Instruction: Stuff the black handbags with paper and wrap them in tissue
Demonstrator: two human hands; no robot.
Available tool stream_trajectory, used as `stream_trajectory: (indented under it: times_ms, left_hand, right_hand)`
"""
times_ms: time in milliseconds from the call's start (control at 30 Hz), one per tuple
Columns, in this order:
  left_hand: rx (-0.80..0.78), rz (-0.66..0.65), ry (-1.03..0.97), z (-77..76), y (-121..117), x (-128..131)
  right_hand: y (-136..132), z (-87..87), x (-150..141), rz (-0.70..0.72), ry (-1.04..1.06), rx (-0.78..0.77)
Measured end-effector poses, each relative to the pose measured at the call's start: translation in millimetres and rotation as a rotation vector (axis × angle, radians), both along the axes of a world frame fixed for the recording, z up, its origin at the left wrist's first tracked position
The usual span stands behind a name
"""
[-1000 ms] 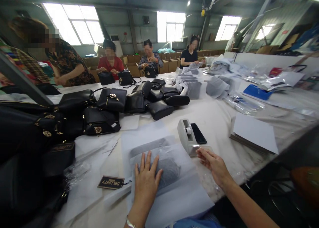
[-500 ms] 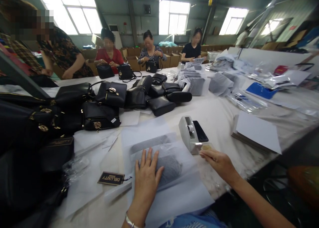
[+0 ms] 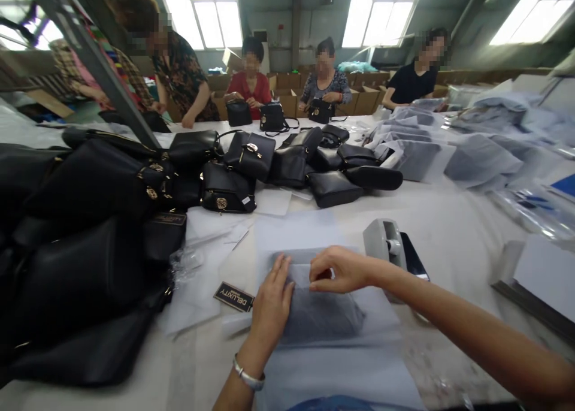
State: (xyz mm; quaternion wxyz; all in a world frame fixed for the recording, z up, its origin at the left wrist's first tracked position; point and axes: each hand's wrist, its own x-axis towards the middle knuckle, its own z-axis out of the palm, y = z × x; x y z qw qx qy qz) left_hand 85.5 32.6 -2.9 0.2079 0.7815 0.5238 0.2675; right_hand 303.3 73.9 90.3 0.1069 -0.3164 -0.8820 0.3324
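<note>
Since the frame half a second ago, the right hand (image 3: 339,270) has moved from the pale grey plastic tape dispenser (image 3: 376,238) to just over the dark bag wrapped in translucent white tissue (image 3: 321,315), and the view has swung left. Its fingers are curled, with thumb and forefinger bent towards each other; whether they meet or pinch a piece of tape cannot be told. The left hand (image 3: 271,297) lies with its fingers stretched out on the left side of the wrapping, a silver bangle (image 3: 248,375) at its wrist.

The wrapped bag lies flat on the white-covered table (image 3: 462,237), directly before the person. Its far and near edges run left to right, and its uncovered end points right; the left hand hides the other end, so its long axis is uncertain.

Just left of that hand, a black rectangular hang tag with a gold border (image 3: 234,296) reads "DELUXITY", upside down to the person; its smaller line is illegible. Farther left, a second black label (image 3: 167,219) carries gold lettering, apparently the same word. Among the heaped black bags (image 3: 287,166), one has a round gold emblem (image 3: 221,203) and a small white sticker (image 3: 245,201), unreadable. Beside the dispenser lies a black phone (image 3: 414,255).
</note>
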Motion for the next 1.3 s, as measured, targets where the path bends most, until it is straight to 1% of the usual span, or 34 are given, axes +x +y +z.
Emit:
stream_trajectory:
  times_ms: [100, 167, 233, 333, 433, 500, 533, 600, 667, 733, 767, 833, 867, 933, 967, 1033, 1067, 1133, 1200, 1267, 1300]
  left_hand:
    - [0.010, -0.001, -0.029, -6.1, 1, -2]
    - [0.015, -0.004, -0.038, -9.2, 1, -3]
    - [0.017, -0.008, -0.047, -11.7, 1, -4]
    - [0.024, -0.022, -0.064, -14.0, 2, -6]
    - [0.028, -0.034, -0.084, -14.6, 2, -7]
    - [0.022, -0.038, -0.094, -14.6, 2, -8]
    - [0.017, -0.040, -0.097, -14.8, 2, -8]
    - [0.007, -0.046, -0.106, -15.9, 2, -8]
    - [0.005, -0.057, -0.116, -17.6, 2, -10]
    - [0.010, -0.069, -0.119, -17.8, 3, -11]
    - [0.013, -0.076, -0.114, -16.4, 3, -12]
    - [0.020, -0.087, -0.082, -9.3, 4, -12]
    - [0.028, -0.083, -0.054, -3.6, 4, -11]
    - [0.078, -0.065, 0.023, 9.7, 4, -6]
    - [0.117, -0.071, 0.072, 15.9, 4, -1]
    - [0.193, -0.124, 0.184, 23.8, 5, 11]
    - [0.214, -0.168, 0.237, 24.8, 5, 16]
    - [0.209, -0.245, 0.323, 20.9, 8, 26]
    - [0.159, -0.287, 0.352, 13.1, 12, 30]
    - [0.076, -0.319, 0.308, 7.2, 20, 28]
    - [0.028, -0.323, 0.250, 6.2, 24, 24]
  right_hand:
    - [33, -14.7, -17, 0.012, -0.228, 0.074]
    - [47, -17.2, -26, 0.025, -0.374, 0.139]
    - [52, -13.2, -35, 0.052, -0.487, 0.208]
    - [53, -1.7, -47, 0.095, -0.635, 0.289]
    - [56, 2.4, -52, 0.082, -0.734, 0.350]
    - [64, -2.7, -47, 0.022, -0.750, 0.354]
    - [68, -7.0, -41, -0.022, -0.738, 0.328]
    - [76, -15.7, -25, -0.168, -0.671, 0.247]
    - [76, -21.1, -6, -0.356, -0.589, 0.208]
    - [63, -21.9, 10, -0.516, -0.546, 0.238]
    - [51, -21.6, 16, -0.570, -0.522, 0.266]
    - [16, -22.7, 23, -0.624, -0.399, 0.304]
    - [-5, -25.4, 23, -0.635, -0.293, 0.317]
    - [-48, -36.0, 22, -0.608, -0.101, 0.342]
    - [-69, -43.7, 20, -0.572, -0.061, 0.360]
    - [-103, -61.6, 16, -0.512, -0.067, 0.389]
    - [-116, -71.1, 14, -0.488, -0.088, 0.391]
    - [-131, -89.0, 10, -0.469, -0.129, 0.372]
    - [-136, -102.7, 6, -0.471, -0.157, 0.335]
    - [-132, -109.0, 4, -0.482, -0.179, 0.291]
    - [-128, -108.4, 4, -0.478, -0.186, 0.266]
